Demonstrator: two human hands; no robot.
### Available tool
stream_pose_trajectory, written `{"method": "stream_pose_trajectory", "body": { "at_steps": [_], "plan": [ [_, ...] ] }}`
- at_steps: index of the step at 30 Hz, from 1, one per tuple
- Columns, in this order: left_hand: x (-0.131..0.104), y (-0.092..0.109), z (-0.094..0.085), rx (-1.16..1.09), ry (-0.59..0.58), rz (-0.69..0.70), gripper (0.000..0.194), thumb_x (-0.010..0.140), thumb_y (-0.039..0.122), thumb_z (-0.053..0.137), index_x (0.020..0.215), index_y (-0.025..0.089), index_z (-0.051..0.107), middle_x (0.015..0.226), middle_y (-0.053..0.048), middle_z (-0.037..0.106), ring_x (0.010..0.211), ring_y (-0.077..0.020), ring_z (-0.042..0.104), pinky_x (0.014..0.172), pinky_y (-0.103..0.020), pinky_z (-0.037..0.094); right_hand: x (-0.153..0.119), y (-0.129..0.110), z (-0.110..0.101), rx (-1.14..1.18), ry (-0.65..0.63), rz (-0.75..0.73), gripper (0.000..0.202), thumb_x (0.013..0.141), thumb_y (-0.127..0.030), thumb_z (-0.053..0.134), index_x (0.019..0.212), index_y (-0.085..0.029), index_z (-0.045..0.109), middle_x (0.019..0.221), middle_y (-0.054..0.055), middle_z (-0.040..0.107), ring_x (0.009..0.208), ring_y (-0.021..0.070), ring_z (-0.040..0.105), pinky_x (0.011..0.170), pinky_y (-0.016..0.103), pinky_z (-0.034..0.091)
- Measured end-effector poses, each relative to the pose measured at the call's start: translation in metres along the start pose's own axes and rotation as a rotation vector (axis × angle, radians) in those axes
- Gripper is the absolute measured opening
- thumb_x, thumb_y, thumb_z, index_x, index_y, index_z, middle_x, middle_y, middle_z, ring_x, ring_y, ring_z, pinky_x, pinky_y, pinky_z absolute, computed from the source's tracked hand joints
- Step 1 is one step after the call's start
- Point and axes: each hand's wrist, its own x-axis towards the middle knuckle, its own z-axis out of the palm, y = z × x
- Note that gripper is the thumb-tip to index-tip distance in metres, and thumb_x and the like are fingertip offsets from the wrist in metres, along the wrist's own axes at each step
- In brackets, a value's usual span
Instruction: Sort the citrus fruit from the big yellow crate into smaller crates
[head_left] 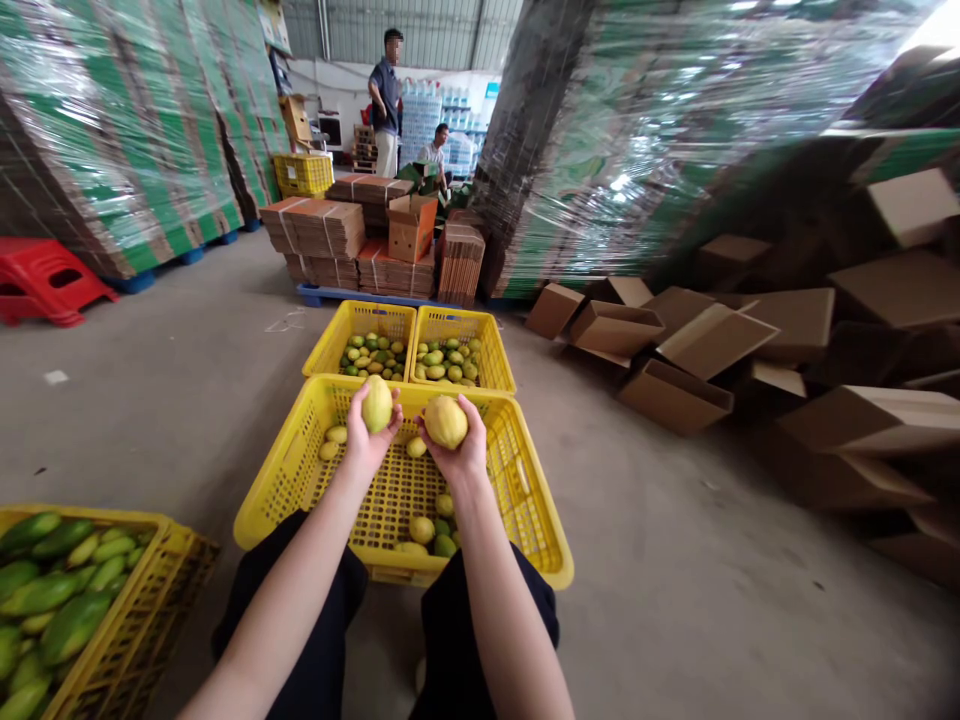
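Note:
Above the near yellow crate, my left hand is closed around a pale yellow-green lemon. Beside it, my right hand grips a rounder yellow lemon, fingers cupped around it. The two hands are apart, at about the same height. In the crate below, a few yellow lemons rest at the far left. More yellow and green lemons lie at its near right end, partly hidden by my right forearm.
Two yellow crates of green and yellow fruit stand just beyond. At left is another crate of green fruit, near a red stool. Cardboard boxes pile up at right. Flattened cartons, wrapped pallets and two people are behind.

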Motion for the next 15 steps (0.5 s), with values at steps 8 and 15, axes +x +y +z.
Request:
{"method": "stream_pose_trajectory", "body": {
  "at_steps": [8,15],
  "plan": [
    [0.000,0.001,0.005,-0.099,0.019,0.008,0.037,0.099,0.041,0.046,0.105,0.011,0.066,0.079,-0.008,0.071,0.059,-0.0123,0.065,0.049,-0.018,0.054,0.014,0.004,-0.008,0.000,0.078,0.005,0.012,0.080,-0.033,0.064,0.084,-0.022,0.061,0.067,0.001,0.070,0.060,0.0185,0.067,0.052,0.031,0.059],
    [0.001,0.000,0.006,-0.045,0.037,0.008,0.028,0.096,0.031,0.045,0.103,0.014,0.067,0.088,-0.010,0.073,0.070,-0.0152,0.070,0.058,-0.022,0.060,0.017,0.004,-0.011,0.018,0.075,-0.005,0.016,0.083,-0.039,0.064,0.088,-0.025,0.057,0.071,0.001,0.070,0.067,0.0196,0.068,0.057,0.037,0.064]
  ]
}}
